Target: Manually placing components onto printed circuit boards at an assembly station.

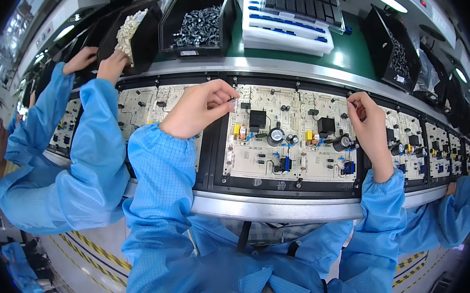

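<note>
A cream circuit board panel (249,170) lies in a black frame (212,161) in front of me, carrying black blocks, round capacitors, yellow parts and blue parts. At the panel's upper left corner, my left hand (197,108) pinches a small dark component (232,99) between thumb and fingertips. My right hand (370,126) is over the panel's upper right corner, with its fingers curled together. Whatever lies between those fingertips is too small and too covered to make out.
More framed boards (140,104) run along the line on both sides. Behind are a black bin (196,32) of small metal parts, another dark bin (397,54), and white foam trays (286,38). On the left, a co-worker's hands (112,66) are at a bin of cream parts (128,30).
</note>
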